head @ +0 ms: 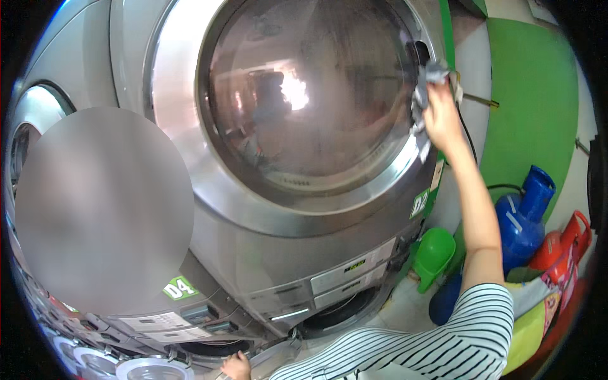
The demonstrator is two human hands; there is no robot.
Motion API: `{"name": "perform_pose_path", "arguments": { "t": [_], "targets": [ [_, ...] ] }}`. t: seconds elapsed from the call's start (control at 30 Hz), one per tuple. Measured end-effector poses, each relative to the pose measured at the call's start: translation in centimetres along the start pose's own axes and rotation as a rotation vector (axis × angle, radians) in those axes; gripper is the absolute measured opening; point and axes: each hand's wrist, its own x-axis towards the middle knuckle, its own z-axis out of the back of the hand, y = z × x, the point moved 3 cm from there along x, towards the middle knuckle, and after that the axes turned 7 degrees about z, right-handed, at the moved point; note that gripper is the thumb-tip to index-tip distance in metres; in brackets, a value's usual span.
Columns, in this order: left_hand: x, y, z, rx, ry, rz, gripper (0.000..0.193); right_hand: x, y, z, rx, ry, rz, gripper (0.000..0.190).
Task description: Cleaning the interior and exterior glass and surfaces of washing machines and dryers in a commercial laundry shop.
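My right hand (444, 116) is shut on a crumpled grey cloth (420, 97). It presses the cloth to the right side of the steel door ring (175, 118), just below the dark handle recess (422, 52). Inside that ring sits the large round door glass (308, 142) of a stacked laundry machine, with bright reflections on it. Low in the picture, my left hand (236, 365) has curled fingers beside the open door (278, 358) of a lower machine. Whether it grips the door's edge cannot be made out.
A control panel (354, 268) and an open dark drum (342, 316) lie beneath the big door. More machines with open round doors (154, 369) line the left. At right are a green scoop (434, 251), a blue gas cylinder (520, 228) and a red one (551, 249). A blurred patch hides the left.
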Motion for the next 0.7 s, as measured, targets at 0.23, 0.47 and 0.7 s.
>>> {"name": "perform_pose_path", "arguments": {
  "t": [0.23,0.47,0.7],
  "targets": [
    [0.8,1.4,-3.5,-0.073,0.103,-0.008,0.041,-9.9,27.6,0.3,0.240,-0.015,-0.295,0.040],
    [0.9,2.3,-3.4,-0.111,0.062,-0.107,0.038,7.5,40.2,3.4,0.463,-0.270,-0.409,0.054],
    [0.4,3.1,-3.6,-0.185,0.059,-0.188,0.036,-6.6,33.5,-0.3,0.272,-0.078,-0.204,0.057]
  ]
}}
